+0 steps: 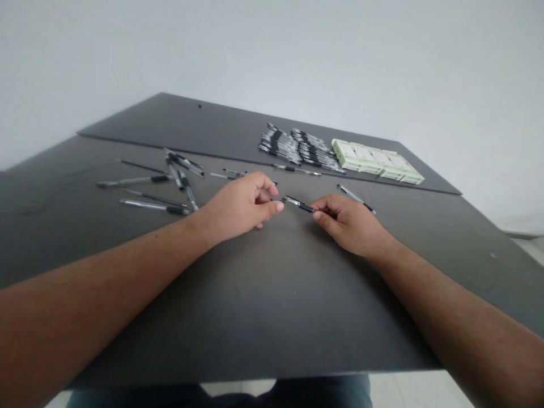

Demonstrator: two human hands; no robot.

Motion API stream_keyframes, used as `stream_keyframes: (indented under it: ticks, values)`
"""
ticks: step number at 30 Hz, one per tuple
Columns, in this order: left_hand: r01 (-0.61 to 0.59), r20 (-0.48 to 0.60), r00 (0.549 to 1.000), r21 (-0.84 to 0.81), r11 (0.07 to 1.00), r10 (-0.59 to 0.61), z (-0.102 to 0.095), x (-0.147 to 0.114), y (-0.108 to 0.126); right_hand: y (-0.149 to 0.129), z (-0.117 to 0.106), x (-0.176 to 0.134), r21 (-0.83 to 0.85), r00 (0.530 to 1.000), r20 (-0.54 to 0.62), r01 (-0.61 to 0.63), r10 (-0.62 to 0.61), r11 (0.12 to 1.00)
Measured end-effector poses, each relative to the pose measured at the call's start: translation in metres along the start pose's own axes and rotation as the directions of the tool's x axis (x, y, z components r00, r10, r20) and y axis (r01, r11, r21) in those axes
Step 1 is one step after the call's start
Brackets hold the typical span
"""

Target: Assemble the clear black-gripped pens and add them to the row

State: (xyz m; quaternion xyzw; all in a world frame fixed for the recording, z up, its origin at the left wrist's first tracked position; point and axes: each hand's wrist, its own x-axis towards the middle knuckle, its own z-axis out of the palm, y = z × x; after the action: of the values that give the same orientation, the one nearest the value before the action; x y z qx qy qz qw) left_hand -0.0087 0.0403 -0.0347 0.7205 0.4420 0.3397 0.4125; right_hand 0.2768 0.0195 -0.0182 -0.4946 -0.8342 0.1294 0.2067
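Note:
My right hand (346,224) pinches a clear pen with a black grip (298,203) by its dark right end, above the dark table. My left hand (238,207) is at the pen's other end, thumb and fingers apart. The tip of that end lies close to my left thumb; whether they touch is hard to tell. Behind my right hand lies another clear pen (356,197). A few slim pen parts (229,174) lie just beyond my left hand, partly hidden by it.
Loose pens and parts (153,207) lie scattered on the left of the table (263,317). Farther back are two piles of pens (278,144) and a row of green-and-white boxes (376,160). One long pen (296,170) lies before the piles. A pale wall stands behind.

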Motion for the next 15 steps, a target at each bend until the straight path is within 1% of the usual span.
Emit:
stream_keyframes:
  ticks: [3, 5, 8, 10, 12, 13, 15]
  values:
    - [-0.040, 0.013, 0.999, 0.141, 0.989, 0.039, 0.000, 0.000, -0.001, 0.018, -0.002, 0.007, -0.110, 0.995, -0.069, -0.084, 0.076, 0.990]
    - [-0.085, 0.039, 0.996, 0.261, 0.962, 0.077, -0.001, -0.001, 0.004, 0.028, -0.004, 0.017, -0.195, 0.992, -0.083, -0.109, 0.094, 0.975]
    - [-0.162, 0.124, 0.985, 0.392, 0.906, 0.122, 0.000, -0.004, 0.012, 0.034, -0.002, 0.042, -0.298, 0.997, -0.066, -0.067, 0.050, 0.952]
    - [-0.210, 0.195, 0.971, 0.443, 0.872, 0.135, 0.001, -0.005, 0.015, 0.035, 0.002, 0.064, -0.349, 1.000, -0.018, -0.009, 0.003, 0.937]
    - [-0.247, 0.249, 0.958, 0.473, 0.846, 0.141, 0.002, -0.006, 0.016, 0.037, 0.009, 0.086, -0.386, 0.999, 0.028, 0.024, -0.014, 0.922]
    - [-0.260, 0.267, 0.953, 0.480, 0.838, 0.143, 0.002, -0.006, 0.016, 0.038, 0.013, 0.096, -0.396, 0.999, 0.041, 0.026, -0.011, 0.918]
    - [-0.281, 0.288, 0.945, 0.484, 0.828, 0.153, 0.002, -0.006, 0.015, 0.043, 0.020, 0.112, -0.398, 1.000, 0.021, 0.000, 0.009, 0.917]
